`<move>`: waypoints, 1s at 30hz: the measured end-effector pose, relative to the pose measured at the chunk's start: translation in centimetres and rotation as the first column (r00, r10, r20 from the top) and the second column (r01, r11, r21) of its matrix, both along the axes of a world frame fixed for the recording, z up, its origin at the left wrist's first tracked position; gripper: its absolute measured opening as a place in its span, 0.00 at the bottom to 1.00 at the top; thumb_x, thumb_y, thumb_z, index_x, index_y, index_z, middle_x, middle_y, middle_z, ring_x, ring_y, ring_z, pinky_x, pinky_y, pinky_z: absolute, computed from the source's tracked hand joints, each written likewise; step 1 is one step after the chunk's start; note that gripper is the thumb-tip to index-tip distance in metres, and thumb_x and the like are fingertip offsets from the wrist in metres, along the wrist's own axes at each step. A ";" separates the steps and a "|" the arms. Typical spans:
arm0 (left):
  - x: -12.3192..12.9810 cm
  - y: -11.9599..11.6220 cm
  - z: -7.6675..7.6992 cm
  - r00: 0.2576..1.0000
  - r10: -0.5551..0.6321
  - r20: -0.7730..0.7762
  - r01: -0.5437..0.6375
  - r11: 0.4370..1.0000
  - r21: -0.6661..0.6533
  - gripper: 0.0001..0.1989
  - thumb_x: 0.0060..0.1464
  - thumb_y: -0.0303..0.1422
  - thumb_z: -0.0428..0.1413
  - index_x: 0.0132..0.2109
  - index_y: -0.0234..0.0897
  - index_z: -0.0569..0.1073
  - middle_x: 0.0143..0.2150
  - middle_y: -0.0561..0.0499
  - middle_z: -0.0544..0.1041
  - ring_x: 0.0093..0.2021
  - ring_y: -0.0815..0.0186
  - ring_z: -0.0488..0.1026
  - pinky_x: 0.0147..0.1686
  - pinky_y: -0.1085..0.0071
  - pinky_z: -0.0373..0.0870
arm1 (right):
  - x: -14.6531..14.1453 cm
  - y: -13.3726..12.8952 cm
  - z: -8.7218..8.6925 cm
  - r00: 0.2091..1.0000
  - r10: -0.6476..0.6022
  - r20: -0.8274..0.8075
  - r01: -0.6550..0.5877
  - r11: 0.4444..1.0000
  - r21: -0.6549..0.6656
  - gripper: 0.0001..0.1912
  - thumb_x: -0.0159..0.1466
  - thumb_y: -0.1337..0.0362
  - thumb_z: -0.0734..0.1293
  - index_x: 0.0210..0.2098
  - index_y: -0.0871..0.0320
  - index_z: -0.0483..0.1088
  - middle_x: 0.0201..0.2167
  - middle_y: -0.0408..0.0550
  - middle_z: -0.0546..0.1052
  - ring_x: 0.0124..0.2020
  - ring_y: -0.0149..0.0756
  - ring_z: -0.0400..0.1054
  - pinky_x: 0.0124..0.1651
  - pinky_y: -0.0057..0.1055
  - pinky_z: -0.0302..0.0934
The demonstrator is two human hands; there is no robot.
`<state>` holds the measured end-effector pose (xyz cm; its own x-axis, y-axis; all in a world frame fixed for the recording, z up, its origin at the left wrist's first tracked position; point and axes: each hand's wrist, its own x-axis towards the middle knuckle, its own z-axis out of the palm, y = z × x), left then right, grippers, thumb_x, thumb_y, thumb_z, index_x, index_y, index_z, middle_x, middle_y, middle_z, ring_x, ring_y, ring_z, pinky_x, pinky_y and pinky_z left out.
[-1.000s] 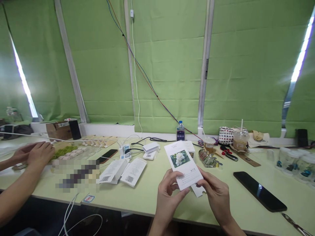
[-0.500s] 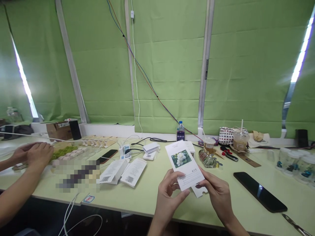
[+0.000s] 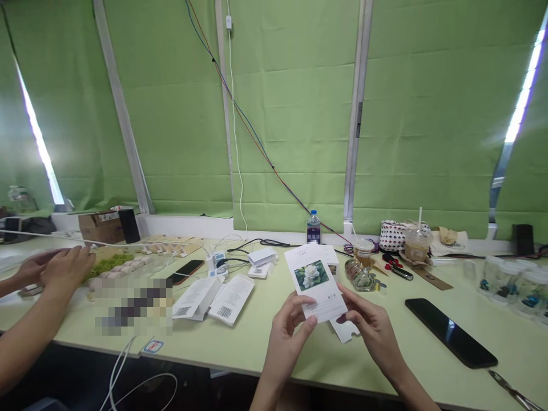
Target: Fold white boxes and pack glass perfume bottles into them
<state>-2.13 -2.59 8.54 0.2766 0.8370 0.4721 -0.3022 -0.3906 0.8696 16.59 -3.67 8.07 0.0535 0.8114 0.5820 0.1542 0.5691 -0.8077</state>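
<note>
A white card (image 3: pixel 319 305) printed with a white flower and green leaves is tilted up over the near edge of the table. My left hand (image 3: pixel 287 334) pinches its lower left side between thumb and fingers. At the lower right side, my right hand (image 3: pixel 371 331) has its thumb and fingers closed on the same card. A second white piece with a notched end (image 3: pixel 346 332) shows below the card, near my right fingers; whether they touch it I cannot tell. Behind the card stands a small white stack (image 3: pixel 329 255), partly hidden.
White barcoded packets (image 3: pixel 232 299) lie to the left, near a power strip (image 3: pixel 218 265). On the right are a black phone (image 3: pixel 450 333), pliers-like tool (image 3: pixel 511 388), clear jars (image 3: pixel 531 291) and drink cup (image 3: pixel 417 242). A co-worker's hands (image 3: pixel 64 265) work at far left.
The card has shifted slightly left and up with my hands. My right thumb sits a bit lower on its corner, and more of the notched white piece shows.
</note>
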 end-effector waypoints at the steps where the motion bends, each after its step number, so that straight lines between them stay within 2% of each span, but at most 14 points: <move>1: -0.2 0.1 0.1 1.000 -0.016 -0.004 0.016 1.000 -0.009 0.10 0.53 0.35 0.59 0.43 0.39 0.72 0.48 0.44 0.74 0.48 0.56 0.73 0.47 0.65 0.70 | 0.1 0.0 0.1 0.999 0.042 -0.005 -0.042 0.999 -0.019 0.23 0.62 0.59 0.65 0.57 0.53 0.68 0.36 0.47 0.80 0.29 0.36 0.73 0.33 0.31 0.71; 6: -0.5 0.1 0.4 0.995 -0.101 -0.013 0.100 0.993 -0.059 0.09 0.55 0.34 0.58 0.42 0.40 0.68 0.46 0.46 0.77 0.47 0.58 0.74 0.43 0.68 0.70 | 0.7 0.0 0.2 0.987 0.159 0.013 -0.159 0.986 -0.048 0.32 0.59 0.59 0.68 0.62 0.51 0.60 0.36 0.46 0.76 0.27 0.34 0.71 0.29 0.29 0.70; 9: -0.4 0.1 0.4 0.994 -0.113 -0.005 0.112 0.991 -0.067 0.08 0.55 0.34 0.58 0.41 0.41 0.67 0.49 0.46 0.75 0.48 0.57 0.73 0.41 0.67 0.71 | 0.7 0.1 0.1 0.990 0.111 0.086 -0.109 0.994 -0.027 0.32 0.59 0.58 0.69 0.62 0.51 0.60 0.36 0.46 0.76 0.26 0.33 0.69 0.29 0.28 0.69; 14: -0.1 0.1 0.5 0.992 -0.120 0.049 0.125 0.986 -0.114 0.10 0.52 0.34 0.60 0.39 0.40 0.67 0.48 0.47 0.75 0.49 0.56 0.72 0.45 0.62 0.71 | 0.5 0.4 -0.1 0.991 -0.002 0.134 -0.008 0.998 0.069 0.30 0.59 0.56 0.69 0.59 0.52 0.64 0.33 0.45 0.77 0.27 0.34 0.69 0.30 0.26 0.69; 18: 0.2 0.0 0.6 0.993 -0.085 0.078 0.096 0.985 -0.145 0.12 0.51 0.35 0.61 0.39 0.41 0.66 0.50 0.47 0.74 0.50 0.56 0.72 0.46 0.61 0.72 | 0.5 0.6 -0.5 0.984 0.009 0.179 -0.013 1.000 0.020 0.30 0.62 0.57 0.66 0.62 0.53 0.59 0.38 0.47 0.77 0.31 0.34 0.70 0.33 0.26 0.69; 22: 0.6 -0.4 0.9 0.982 0.042 0.182 -0.008 0.983 -0.185 0.17 0.52 0.37 0.61 0.43 0.45 0.59 0.51 0.48 0.73 0.49 0.57 0.74 0.43 0.62 0.74 | 0.6 0.8 -0.5 0.976 0.082 0.202 -0.075 0.996 -0.043 0.31 0.64 0.58 0.63 0.65 0.55 0.54 0.47 0.50 0.76 0.40 0.37 0.71 0.43 0.31 0.69; 24: 0.6 -0.5 1.1 0.972 0.083 0.221 -0.033 0.975 -0.221 0.23 0.49 0.37 0.62 0.46 0.48 0.56 0.50 0.48 0.74 0.48 0.57 0.75 0.41 0.62 0.74 | 0.6 0.8 -0.4 0.972 0.104 0.211 -0.094 0.994 -0.056 0.31 0.65 0.58 0.63 0.65 0.54 0.53 0.50 0.50 0.75 0.43 0.39 0.71 0.47 0.33 0.68; 26: 0.6 -0.4 1.1 0.973 0.075 0.218 -0.020 0.969 -0.244 0.29 0.45 0.38 0.65 0.48 0.49 0.55 0.48 0.47 0.75 0.47 0.56 0.75 0.40 0.62 0.74 | 0.6 0.8 -0.4 0.969 0.110 0.219 -0.097 0.993 -0.067 0.30 0.65 0.59 0.63 0.65 0.54 0.54 0.52 0.50 0.74 0.44 0.39 0.71 0.48 0.34 0.67; 30: 0.4 0.2 0.4 0.975 0.088 0.206 -0.031 0.964 -0.266 0.32 0.40 0.39 0.67 0.49 0.44 0.59 0.46 0.43 0.77 0.46 0.53 0.75 0.38 0.61 0.75 | 0.5 0.8 -0.5 0.971 0.092 0.219 -0.082 0.995 -0.055 0.29 0.64 0.60 0.64 0.64 0.54 0.56 0.52 0.49 0.74 0.43 0.39 0.72 0.48 0.35 0.68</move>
<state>-1.71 -2.38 8.97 0.1389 0.9501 0.2793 -0.4755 -0.1834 0.8604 17.13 -2.87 7.57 -0.1443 0.8333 0.5337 0.2831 0.5515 -0.7846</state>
